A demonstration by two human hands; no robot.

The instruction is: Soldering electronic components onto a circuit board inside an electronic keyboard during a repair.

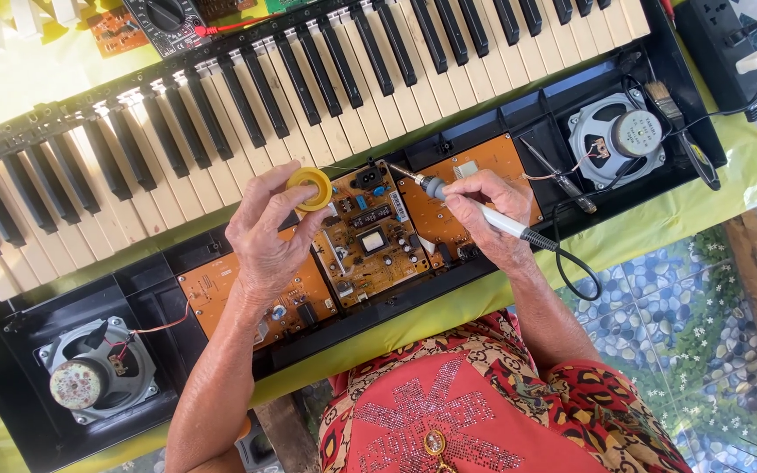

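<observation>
While our left hand [266,238] grips the yellow solder spool [309,188] above the centre circuit board [370,236], our right hand [484,215] clasps the soldering iron [470,206], tip near that board's top edge.

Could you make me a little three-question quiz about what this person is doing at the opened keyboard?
1. True or false: the right hand holds a soldering iron.
2. What does the left hand hold? A) yellow round tin B) paintbrush C) black tape roll
3. How many loudspeakers show inside the keyboard case?

Key: 1 true. 2 A. 3 two: one at the left, one at the right.
</observation>
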